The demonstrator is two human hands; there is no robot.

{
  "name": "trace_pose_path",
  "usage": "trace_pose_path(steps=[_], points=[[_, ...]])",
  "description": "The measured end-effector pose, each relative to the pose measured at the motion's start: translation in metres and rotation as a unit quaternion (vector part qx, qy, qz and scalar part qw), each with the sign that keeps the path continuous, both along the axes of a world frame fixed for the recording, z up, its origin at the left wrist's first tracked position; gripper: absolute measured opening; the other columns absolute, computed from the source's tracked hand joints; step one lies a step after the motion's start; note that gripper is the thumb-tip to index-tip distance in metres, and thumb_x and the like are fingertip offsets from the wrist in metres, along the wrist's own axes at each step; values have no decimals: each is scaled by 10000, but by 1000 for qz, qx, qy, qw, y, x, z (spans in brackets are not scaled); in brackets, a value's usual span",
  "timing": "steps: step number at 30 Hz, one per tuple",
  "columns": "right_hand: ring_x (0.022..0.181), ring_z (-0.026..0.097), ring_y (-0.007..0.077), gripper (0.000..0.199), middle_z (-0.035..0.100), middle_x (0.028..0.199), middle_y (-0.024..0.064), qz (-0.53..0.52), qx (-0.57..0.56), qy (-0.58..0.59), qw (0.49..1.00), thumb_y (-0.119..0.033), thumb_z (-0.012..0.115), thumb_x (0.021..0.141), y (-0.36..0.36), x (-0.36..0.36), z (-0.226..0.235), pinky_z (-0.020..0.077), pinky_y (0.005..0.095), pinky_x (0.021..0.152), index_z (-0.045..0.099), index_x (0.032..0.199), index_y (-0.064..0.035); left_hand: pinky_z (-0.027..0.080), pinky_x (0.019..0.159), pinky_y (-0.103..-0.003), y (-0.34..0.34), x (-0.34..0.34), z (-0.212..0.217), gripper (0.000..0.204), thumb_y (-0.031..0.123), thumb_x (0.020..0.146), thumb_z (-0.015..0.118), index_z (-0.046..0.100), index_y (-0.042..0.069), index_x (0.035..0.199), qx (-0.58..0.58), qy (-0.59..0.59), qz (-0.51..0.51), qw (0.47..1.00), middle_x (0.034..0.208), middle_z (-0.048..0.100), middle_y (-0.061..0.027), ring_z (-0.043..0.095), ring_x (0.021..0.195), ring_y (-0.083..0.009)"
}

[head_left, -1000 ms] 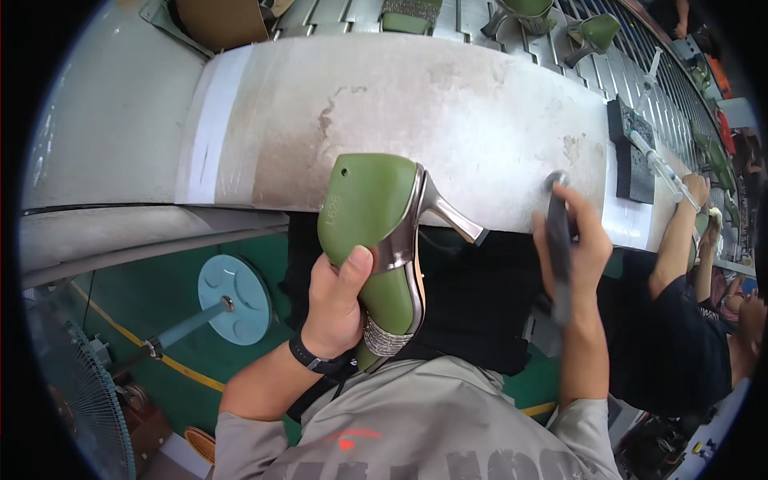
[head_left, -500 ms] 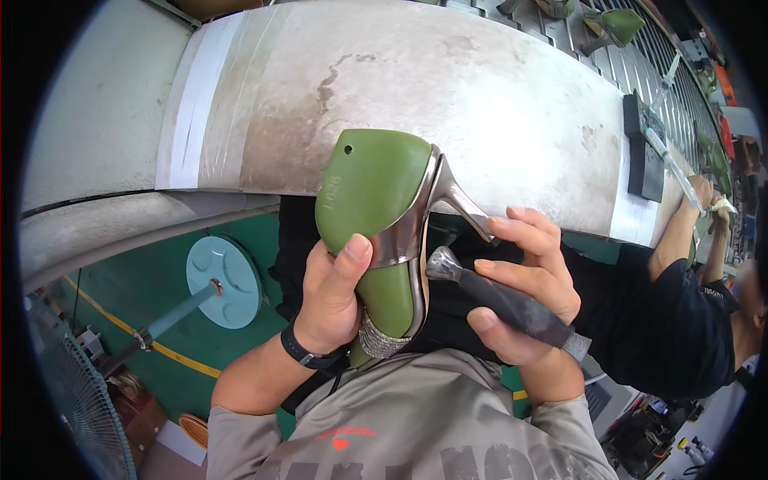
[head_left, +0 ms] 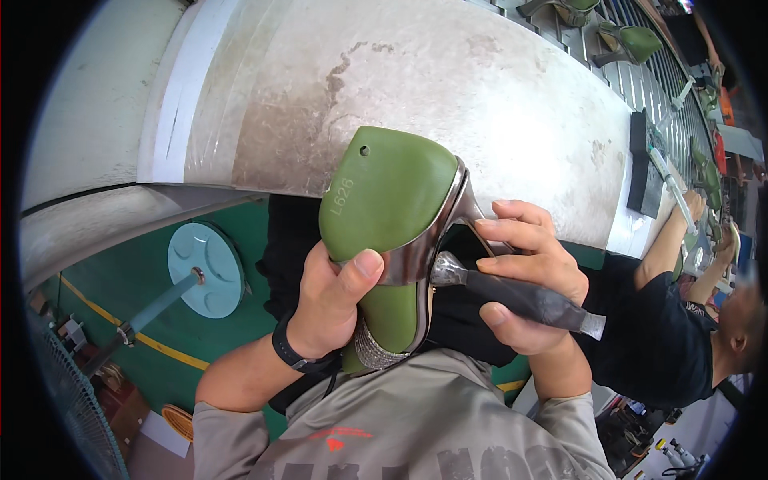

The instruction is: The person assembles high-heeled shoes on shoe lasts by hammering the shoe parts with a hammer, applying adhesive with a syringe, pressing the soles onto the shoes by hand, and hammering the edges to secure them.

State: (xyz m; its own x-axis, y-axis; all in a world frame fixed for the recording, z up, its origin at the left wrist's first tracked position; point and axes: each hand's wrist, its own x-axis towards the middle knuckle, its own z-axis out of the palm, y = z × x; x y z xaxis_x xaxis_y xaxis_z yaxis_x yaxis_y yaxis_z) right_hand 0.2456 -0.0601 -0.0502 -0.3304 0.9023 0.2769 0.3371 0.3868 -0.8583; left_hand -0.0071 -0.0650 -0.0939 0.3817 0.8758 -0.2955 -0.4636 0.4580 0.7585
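2 hands at close quarters, centre frame! The left hand (head_left: 328, 304), wrist bent inward, is clamped around a high-heeled shoe (head_left: 408, 262) on its green last (head_left: 392, 188), thumb flat over the metallic strap. Over on the right, the right hand (head_left: 536, 280), palm turned in, curls round a dark-handled tool (head_left: 520, 300), 2 fingers stretched above it toward the slim heel (head_left: 472, 212). The tool's metal head sits right by the sole's edge; whether they touch, I can't tell.

And the edges: the desk (head_left: 496, 120) has its near rim passing behind the last, whose broad end overlaps the pale top, which spreads away toward the upper frame. At right, a black block (head_left: 645, 164) bounds that room, and a co-worker's forearm (head_left: 660, 248) lies just beyond.
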Motion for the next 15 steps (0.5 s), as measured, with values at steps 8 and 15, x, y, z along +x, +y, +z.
trace_pose_path(steps=[8, 15], points=[[1178, 701, 395, 342, 775, 1207, 200, 28, 3, -6, 1000, -108, 896, 726, 11, -1, 6, 498, 545, 1113, 782, 1031, -2, 547, 1054, -379, -1, 1, -7, 648, 400, 1050, 692, 547, -68, 1474, -10, -43, 27, 999, 1403, 672, -169, 681, 1223, -212], [1167, 703, 413, 335, 776, 1187, 191, 57, -18, -37, 998, -79, 907, 704, 23, -4, 21, 547, 536, 1057, 777, 1003, -2, 471, 1170, -443, 6, -4, -1, 886, 570, 1015, 686, 420, -62, 1576, -27, -10, -31, 999, 1536, 560, -206, 589, 1387, -288]])
